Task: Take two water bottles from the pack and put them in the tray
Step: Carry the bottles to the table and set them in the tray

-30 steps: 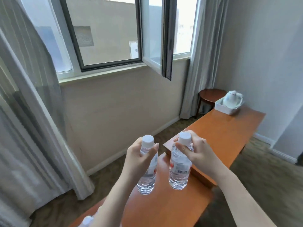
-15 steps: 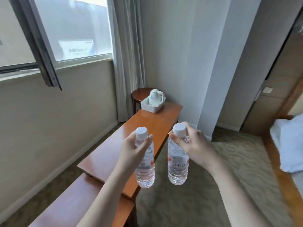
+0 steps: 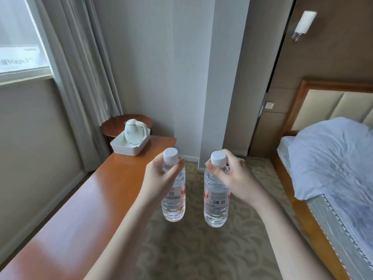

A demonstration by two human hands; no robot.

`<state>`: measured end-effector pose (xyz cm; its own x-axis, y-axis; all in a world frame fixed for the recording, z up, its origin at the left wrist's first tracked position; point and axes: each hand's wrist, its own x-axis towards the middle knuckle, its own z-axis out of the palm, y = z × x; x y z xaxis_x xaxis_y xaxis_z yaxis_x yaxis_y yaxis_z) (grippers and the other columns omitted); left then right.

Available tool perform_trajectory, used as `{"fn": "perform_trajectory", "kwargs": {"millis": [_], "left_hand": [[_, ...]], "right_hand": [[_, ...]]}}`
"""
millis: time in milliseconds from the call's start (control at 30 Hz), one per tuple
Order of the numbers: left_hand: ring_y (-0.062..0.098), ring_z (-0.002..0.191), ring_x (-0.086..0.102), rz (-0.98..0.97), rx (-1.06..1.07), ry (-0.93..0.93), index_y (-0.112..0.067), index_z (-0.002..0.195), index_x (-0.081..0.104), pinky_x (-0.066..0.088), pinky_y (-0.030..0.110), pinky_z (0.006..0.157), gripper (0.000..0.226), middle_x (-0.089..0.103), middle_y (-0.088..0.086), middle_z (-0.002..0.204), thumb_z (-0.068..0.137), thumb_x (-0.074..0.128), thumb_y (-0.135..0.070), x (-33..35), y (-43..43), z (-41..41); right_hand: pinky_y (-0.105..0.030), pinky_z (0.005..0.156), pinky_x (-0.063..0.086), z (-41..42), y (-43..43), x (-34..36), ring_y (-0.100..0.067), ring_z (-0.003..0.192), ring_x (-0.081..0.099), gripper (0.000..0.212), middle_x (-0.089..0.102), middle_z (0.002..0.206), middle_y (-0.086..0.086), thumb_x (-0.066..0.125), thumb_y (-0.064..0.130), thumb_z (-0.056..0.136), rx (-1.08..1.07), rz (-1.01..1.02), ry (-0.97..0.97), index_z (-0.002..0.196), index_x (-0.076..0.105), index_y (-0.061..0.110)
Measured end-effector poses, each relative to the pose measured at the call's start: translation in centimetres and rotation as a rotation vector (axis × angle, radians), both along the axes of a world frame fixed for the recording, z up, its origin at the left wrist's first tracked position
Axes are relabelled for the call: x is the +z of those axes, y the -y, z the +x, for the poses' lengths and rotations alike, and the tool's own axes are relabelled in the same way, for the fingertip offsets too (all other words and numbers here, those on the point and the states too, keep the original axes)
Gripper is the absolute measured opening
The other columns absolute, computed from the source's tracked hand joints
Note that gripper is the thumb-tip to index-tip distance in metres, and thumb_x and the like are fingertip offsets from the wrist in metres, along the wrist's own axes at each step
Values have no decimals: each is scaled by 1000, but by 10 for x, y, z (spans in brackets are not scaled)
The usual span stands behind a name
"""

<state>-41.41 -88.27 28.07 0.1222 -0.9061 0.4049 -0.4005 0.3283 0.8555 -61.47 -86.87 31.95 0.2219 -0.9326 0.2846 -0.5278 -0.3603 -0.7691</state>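
I hold two clear water bottles with white caps upright in front of me, above the carpet. My left hand grips the neck of the left bottle. My right hand grips the neck of the right bottle, which shows a barcode label. The white tray sits at the far end of the long wooden desk, well ahead and to the left of both bottles. A white kettle stands inside the tray. The pack is out of view.
A small round wooden table stands behind the tray by the grey curtain. A bed with a blue-white duvet fills the right side. Patterned carpet lies between desk and bed. A wall column rises ahead.
My view has swung to the right, bringing the bed into sight and the window to the left edge. The tray now appears closer. Both hands keep their grip on the bottles.
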Motion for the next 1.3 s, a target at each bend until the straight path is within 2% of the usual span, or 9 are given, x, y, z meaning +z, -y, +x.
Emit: {"fn": "perform_trajectory", "kwargs": {"millis": [233,367,500,767,900,967,1033,1200,1300], "left_hand": [[18,68,61,-36,-32,13,-6,76,58,47,23,59,24,65,8,70,86,65,-28,12,142,-11],[17,69,61,-29,-23,42,-8,75,57,49,28,59,25,64,4,69,85,64,-30,8,218,-15],[12,68,61,-27,35,68,-14,73,57,48,20,58,24,63,-2,66,84,65,-33,-2,292,-22],[1,74,63,-5,200,46,-22,75,61,48,7,59,19,67,-7,70,83,64,-39,-12,429,-40],[10,74,65,19,281,25,-20,77,63,53,22,60,22,69,0,74,83,64,-41,-12,480,-31],[17,74,65,32,322,9,-15,79,64,55,35,64,28,69,6,76,81,62,-43,-15,501,-22],[20,77,66,46,365,-7,-12,82,64,56,38,67,29,70,8,78,82,63,-42,-23,523,-9],[10,80,65,83,489,-26,-18,86,65,51,17,64,20,69,-5,81,84,65,-38,-61,576,30],[14,78,64,118,523,-61,-17,80,65,50,22,64,16,69,-3,78,83,67,-33,-84,606,55]], "right_hand": [[-47,84,49,-13,138,10,-25,90,61,48,68,93,-7,53,57,77,-23,-10,29,93,56,13],[-36,80,51,-24,221,9,-13,88,62,45,69,91,1,52,59,76,-19,-6,26,91,57,18],[-18,73,48,-39,304,4,0,87,62,45,70,92,6,51,65,75,33,-2,10,92,58,24],[-29,81,51,-46,483,7,-5,92,62,45,68,95,9,52,64,74,260,29,-22,96,56,26],[-41,84,51,-29,556,10,-19,91,63,45,69,94,-2,54,58,78,362,9,-42,96,56,16],[-43,85,52,-16,589,4,-19,92,63,37,69,95,-2,59,48,83,414,28,-56,98,57,14],[-41,85,53,2,621,-3,-16,92,64,35,69,96,0,60,46,82,466,50,-66,99,58,15],[-40,87,54,56,692,-42,-12,94,64,29,69,96,2,65,41,82,597,124,-102,98,59,18],[-40,87,54,91,734,-66,-10,98,63,24,68,100,7,66,40,83,661,180,-159,99,58,24]]}}
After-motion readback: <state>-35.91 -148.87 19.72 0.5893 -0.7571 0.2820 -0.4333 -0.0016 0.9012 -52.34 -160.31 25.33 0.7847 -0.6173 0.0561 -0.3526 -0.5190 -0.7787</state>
